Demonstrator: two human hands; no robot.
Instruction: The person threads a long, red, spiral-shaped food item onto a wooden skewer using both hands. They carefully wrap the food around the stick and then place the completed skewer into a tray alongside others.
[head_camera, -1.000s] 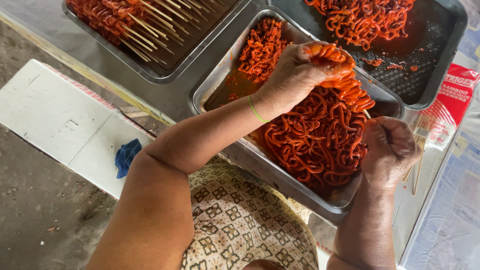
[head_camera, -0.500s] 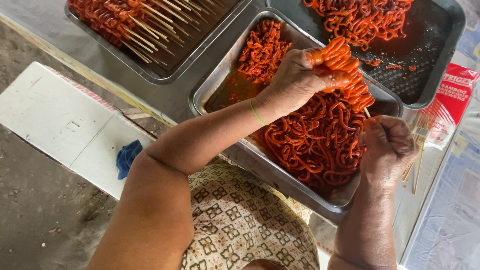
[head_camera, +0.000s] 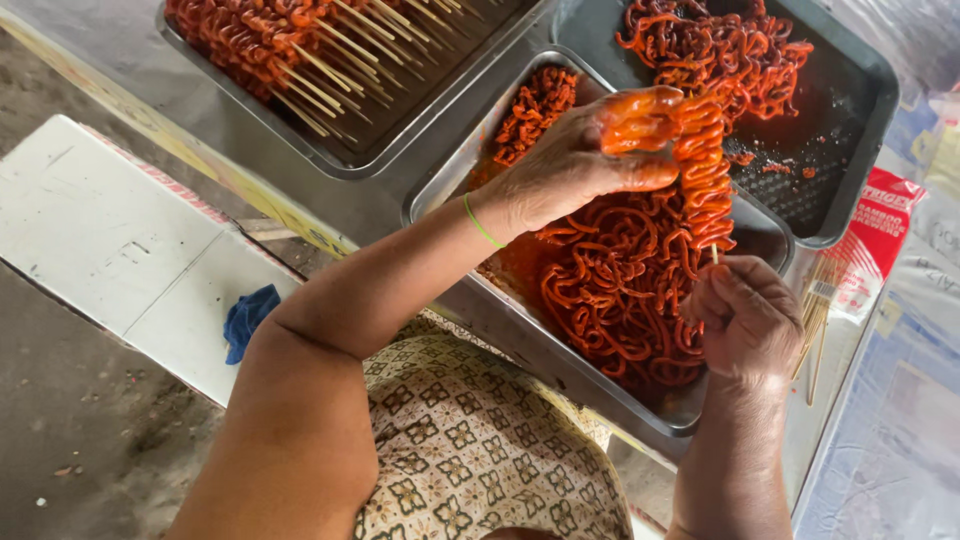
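Surface: grey metal counter (head_camera: 130, 85) seen from above, with 3 trays set close together on it; rough ground shows at the lower left.
Middle tray (head_camera: 455, 170): steel, rectangular, holding a heap of loose red-orange marinated strips (head_camera: 610, 290) in red sauce.
Skewer in hand (head_camera: 705, 185): a folded, zigzag run of the red strip threaded on a thin bamboo stick, held roughly upright over the middle tray, its bare lower end showing just above the right fist.
Left hand (head_camera: 585, 155): sauce-covered, fingers curled over the top of the threaded strip, thumb pressing against its side; a thin green band sits on the wrist.
Right hand (head_camera: 745, 315): closed into a fist around the lower end of the stick, at the right edge of the middle tray.
Upper left tray (head_camera: 360, 160): steel, filled with finished skewers lying side by side, bare stick ends pointing right.
Upper right tray (head_camera: 860, 150): dark, with more red strips piled at its far end and a bare, sauce-spotted floor nearer.
Stick packet (head_camera: 875, 240): red and white, right of the trays, with loose bamboo sticks (head_camera: 815, 320) beside it.
White board (head_camera: 110, 240): flat, lower left, with a blue cloth (head_camera: 248, 318) at its edge.
Clothing: patterned cream fabric at the bottom centre.
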